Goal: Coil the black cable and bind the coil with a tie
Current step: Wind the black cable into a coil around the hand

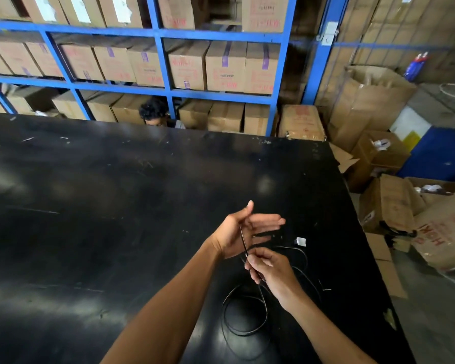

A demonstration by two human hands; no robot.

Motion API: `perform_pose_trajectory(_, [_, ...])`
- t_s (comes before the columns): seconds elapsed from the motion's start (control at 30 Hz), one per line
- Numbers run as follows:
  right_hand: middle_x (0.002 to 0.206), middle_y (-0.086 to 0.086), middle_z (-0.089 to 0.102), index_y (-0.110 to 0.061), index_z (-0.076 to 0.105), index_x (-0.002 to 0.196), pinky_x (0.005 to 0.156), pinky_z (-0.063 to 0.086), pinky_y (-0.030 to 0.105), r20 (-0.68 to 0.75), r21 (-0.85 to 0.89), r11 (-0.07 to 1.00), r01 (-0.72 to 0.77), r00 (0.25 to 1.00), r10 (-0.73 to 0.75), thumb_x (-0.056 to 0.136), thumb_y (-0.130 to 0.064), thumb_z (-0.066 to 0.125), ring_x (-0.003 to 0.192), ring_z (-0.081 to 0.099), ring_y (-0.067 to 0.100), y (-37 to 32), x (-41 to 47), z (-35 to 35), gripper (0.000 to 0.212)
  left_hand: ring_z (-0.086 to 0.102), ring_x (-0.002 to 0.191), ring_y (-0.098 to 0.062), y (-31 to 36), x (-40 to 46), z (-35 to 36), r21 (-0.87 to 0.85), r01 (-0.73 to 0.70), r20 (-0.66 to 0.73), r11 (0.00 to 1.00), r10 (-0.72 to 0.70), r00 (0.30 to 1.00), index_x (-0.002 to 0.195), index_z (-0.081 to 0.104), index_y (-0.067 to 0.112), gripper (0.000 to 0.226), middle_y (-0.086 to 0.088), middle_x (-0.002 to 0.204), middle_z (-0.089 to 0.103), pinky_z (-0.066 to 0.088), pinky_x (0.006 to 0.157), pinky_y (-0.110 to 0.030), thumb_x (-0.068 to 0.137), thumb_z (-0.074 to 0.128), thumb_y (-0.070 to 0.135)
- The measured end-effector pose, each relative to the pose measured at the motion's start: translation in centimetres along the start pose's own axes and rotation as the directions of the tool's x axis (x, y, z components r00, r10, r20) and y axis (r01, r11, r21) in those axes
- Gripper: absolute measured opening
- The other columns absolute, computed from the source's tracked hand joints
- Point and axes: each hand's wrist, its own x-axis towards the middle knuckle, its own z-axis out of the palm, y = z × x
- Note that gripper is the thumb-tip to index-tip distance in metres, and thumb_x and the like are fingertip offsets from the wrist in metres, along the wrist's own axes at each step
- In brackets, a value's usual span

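Note:
A thin black cable [247, 333] lies in loose loops on the black table [116, 206], near its front right. My left hand [243, 232] is held flat above the table, palm up and fingers straight, with a strand of the cable lying across the palm. My right hand [269, 271] sits just below it, fingers pinched on the cable where it leaves the left palm. A small white piece [301, 241], perhaps the cable's plug, rests on the table to the right of my hands. A short pale strip [325, 287], perhaps a tie, lies further right.
The table's right edge drops to a floor crowded with open cardboard boxes [394, 206]. Behind the table's far edge stand blue racks [166, 64] of cartons, and a person's head [153, 112] shows just above that edge.

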Motion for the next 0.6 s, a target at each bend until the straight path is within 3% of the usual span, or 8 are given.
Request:
perform_pose_trajectory(0.4, [0.070, 0.008, 0.065, -0.007, 0.073, 0.093, 0.040, 0.033, 0.023, 0.032, 0.179, 0.982, 0.061, 0.997, -0.067, 0.099, -0.011, 0.065, 0.046, 0.046, 0.013, -2.1, 1.1, -3.9, 0.011, 0.042, 0.143, -0.032, 2.2, 2.5, 3.9, -0.010, -0.133, -0.021, 0.991, 0.132, 0.991, 0.142, 0.053, 0.004, 0.063, -0.018, 0.152, 0.049, 0.019, 0.122, -0.059, 0.104, 0.030, 0.049])
perform_pose_trajectory(0.6, [0.067, 0.008, 0.064, -0.010, 0.074, 0.089, 0.041, 0.037, 0.023, 0.072, 0.057, 0.985, 0.162, 0.984, -0.166, 0.099, -0.022, 0.067, 0.045, 0.048, 0.013, -3.2, 2.9, -3.5, 0.017, 0.041, 0.143, -0.034, 5.5, 2.5, 3.7, -0.048, -0.196, -0.006, 0.980, 0.196, 0.981, 0.133, 0.059, -0.002, 0.076, -0.022, 0.149, 0.049, 0.014, 0.122, -0.061, 0.103, 0.018, 0.055])
